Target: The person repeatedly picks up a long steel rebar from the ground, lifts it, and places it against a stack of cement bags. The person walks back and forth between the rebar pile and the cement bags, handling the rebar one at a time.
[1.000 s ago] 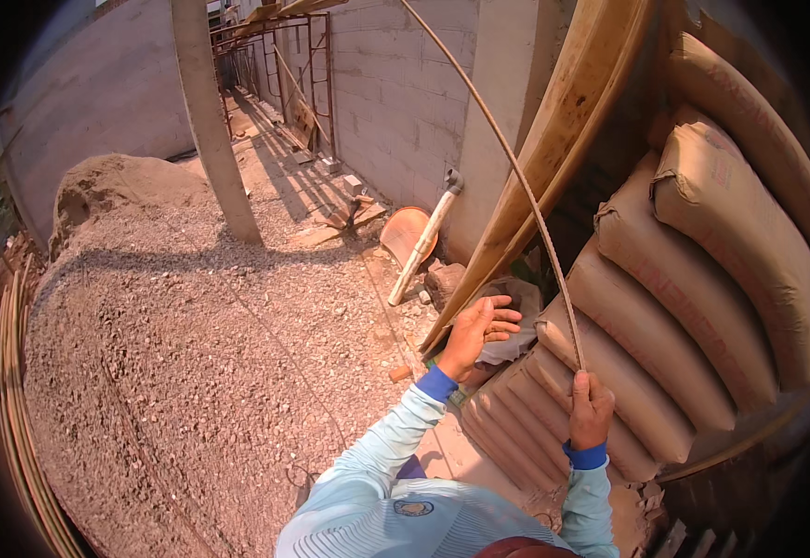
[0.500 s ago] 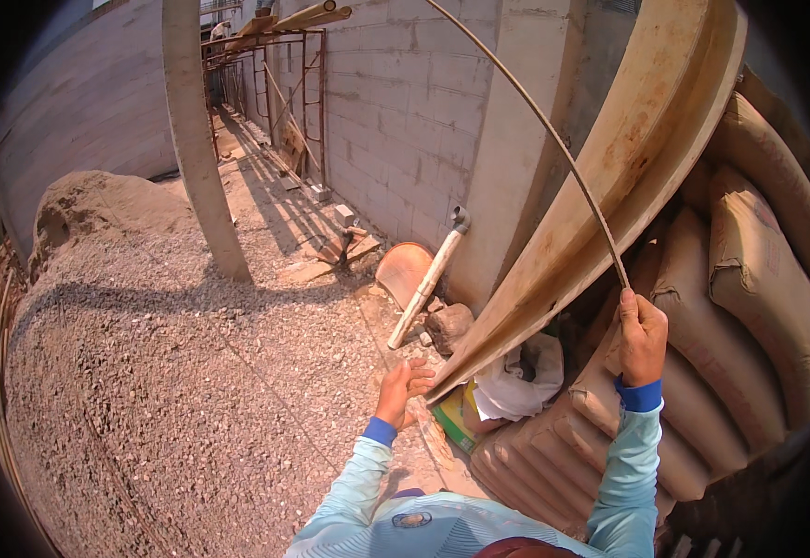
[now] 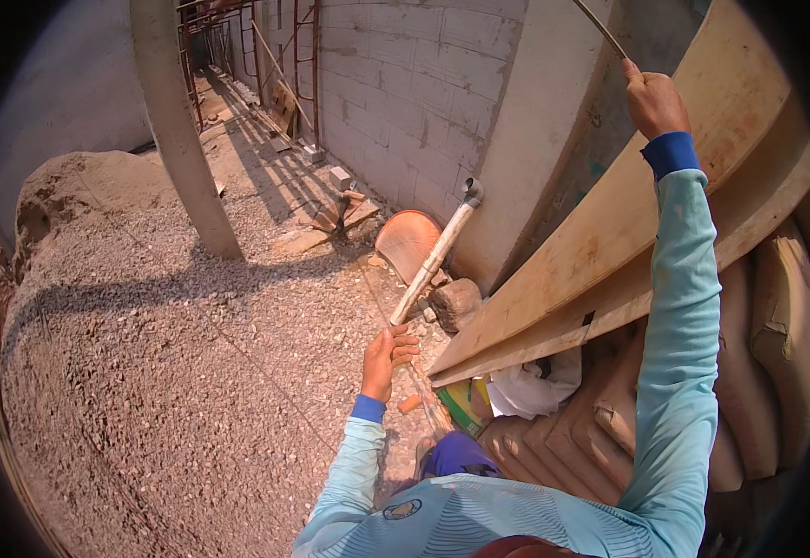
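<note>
My right hand (image 3: 658,100) is raised high at the upper right, closed around a thin, long rod (image 3: 600,26). Beyond my fist the rod runs up out of the picture. Below that arm, long wooden boards (image 3: 553,307) lean up over stacked brown sacks (image 3: 777,325). Lower and further left, my left hand (image 3: 388,365) is open, its fingers stretched and holding nothing. It hovers just under the lower end of a pale pipe (image 3: 433,256) with a grey elbow, which leans toward the wall. Whether the hand touches the pipe cannot be told.
Gravel (image 3: 172,391) spreads over the left ground, with a sand mound (image 3: 79,200) behind it. A slanting concrete post (image 3: 177,130) rises from it. Ahead are a block wall (image 3: 405,102), an orange tub (image 3: 407,244) and a rock (image 3: 457,305). A white bag (image 3: 526,386) lies under the boards.
My right hand has risen up and away with the rod, so less of the rod shows. My left hand has moved slightly up and stays open. The view has shifted a little.
</note>
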Tool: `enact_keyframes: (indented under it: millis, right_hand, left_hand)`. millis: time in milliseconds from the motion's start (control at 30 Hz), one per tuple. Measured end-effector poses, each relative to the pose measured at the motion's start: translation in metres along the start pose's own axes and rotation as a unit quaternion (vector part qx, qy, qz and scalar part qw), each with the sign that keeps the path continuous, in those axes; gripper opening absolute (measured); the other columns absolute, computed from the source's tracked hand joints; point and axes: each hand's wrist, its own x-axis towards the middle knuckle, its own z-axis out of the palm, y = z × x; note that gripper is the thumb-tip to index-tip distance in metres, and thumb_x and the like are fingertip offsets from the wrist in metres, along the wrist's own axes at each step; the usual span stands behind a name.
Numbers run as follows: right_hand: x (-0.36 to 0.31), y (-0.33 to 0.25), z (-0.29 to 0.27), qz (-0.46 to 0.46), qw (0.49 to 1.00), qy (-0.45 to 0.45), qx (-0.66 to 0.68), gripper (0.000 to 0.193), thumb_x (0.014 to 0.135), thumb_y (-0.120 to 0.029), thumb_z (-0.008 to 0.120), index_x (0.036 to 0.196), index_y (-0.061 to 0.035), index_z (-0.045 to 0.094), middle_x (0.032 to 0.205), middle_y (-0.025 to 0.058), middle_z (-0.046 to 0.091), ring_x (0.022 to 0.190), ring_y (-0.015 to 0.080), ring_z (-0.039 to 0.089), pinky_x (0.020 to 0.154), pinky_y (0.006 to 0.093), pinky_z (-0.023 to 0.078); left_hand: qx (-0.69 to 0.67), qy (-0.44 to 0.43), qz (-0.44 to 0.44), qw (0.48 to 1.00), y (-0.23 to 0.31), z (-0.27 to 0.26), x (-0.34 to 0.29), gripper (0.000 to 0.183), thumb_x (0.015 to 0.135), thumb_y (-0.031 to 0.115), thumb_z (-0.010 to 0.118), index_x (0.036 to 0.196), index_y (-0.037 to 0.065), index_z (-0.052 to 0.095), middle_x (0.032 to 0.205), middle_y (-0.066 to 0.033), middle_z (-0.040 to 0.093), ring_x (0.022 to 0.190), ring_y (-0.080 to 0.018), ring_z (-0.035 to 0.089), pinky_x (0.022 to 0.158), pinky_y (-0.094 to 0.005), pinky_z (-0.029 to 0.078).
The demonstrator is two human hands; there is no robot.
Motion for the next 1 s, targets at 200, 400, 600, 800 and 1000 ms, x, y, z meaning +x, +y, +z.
enact_keyframes:
  millis: [200,400,600,800,1000]
  right_hand:
    - [0.096,-0.065,0.064,0.003,0.999,0.029,0.030,0.057,0.095,-0.050,0.038,0.106,-0.0014,0.066,0.110,0.0230,0.063,0.105,0.0402,0.059,0.091,0.0465,0.044]
    - [0.165,-0.133,0.106,-0.037,0.997,0.060,-0.002,0.055,0.096,-0.050,0.038,0.110,-0.0043,0.066,0.111,0.0215,0.063,0.104,0.0409,0.060,0.092,0.0489,0.044]
    - [0.273,-0.208,0.159,-0.157,0.976,0.139,-0.052,0.037,0.089,-0.036,0.047,0.101,-0.0084,0.069,0.103,0.0184,0.066,0.097,0.0333,0.063,0.085,0.0448,0.048]
    - [0.372,-0.264,0.199,-0.207,0.943,0.234,-0.115,0.032,0.086,-0.029,0.048,0.093,-0.0064,0.070,0.096,0.0179,0.067,0.091,0.0326,0.065,0.082,0.0423,0.050]
    - [0.416,-0.322,0.193,-0.226,0.912,0.306,-0.154,0.031,0.087,-0.030,0.051,0.099,-0.0081,0.068,0.099,0.0153,0.065,0.095,0.0306,0.062,0.083,0.0422,0.048]
  left_hand:
    - [0.020,0.054,0.014,0.998,0.007,-0.042,0.056,0.049,0.101,0.039,0.036,0.121,-0.003,0.051,0.097,-0.0142,0.066,0.082,-0.0178,0.066,0.070,-0.0257,0.052]
    - [0.040,0.176,0.050,0.982,0.028,-0.122,0.128,0.053,0.100,0.043,0.037,0.119,-0.005,0.052,0.096,-0.0159,0.066,0.079,-0.0177,0.066,0.067,-0.0251,0.052]
    - [-0.007,0.312,0.022,0.950,0.001,-0.186,0.153,0.055,0.099,0.045,0.038,0.118,-0.003,0.054,0.094,-0.0158,0.067,0.077,-0.0184,0.066,0.065,-0.0264,0.052]
    - [-0.031,0.363,-0.065,0.929,-0.036,-0.226,0.190,0.057,0.098,0.048,0.037,0.117,-0.003,0.053,0.093,-0.0164,0.067,0.075,-0.0210,0.066,0.062,-0.0284,0.052]
    - [-0.005,0.349,-0.042,0.936,-0.003,-0.245,0.281,0.062,0.097,0.052,0.037,0.118,-0.004,0.053,0.092,-0.0172,0.067,0.076,-0.0230,0.066,0.063,-0.0299,0.052]
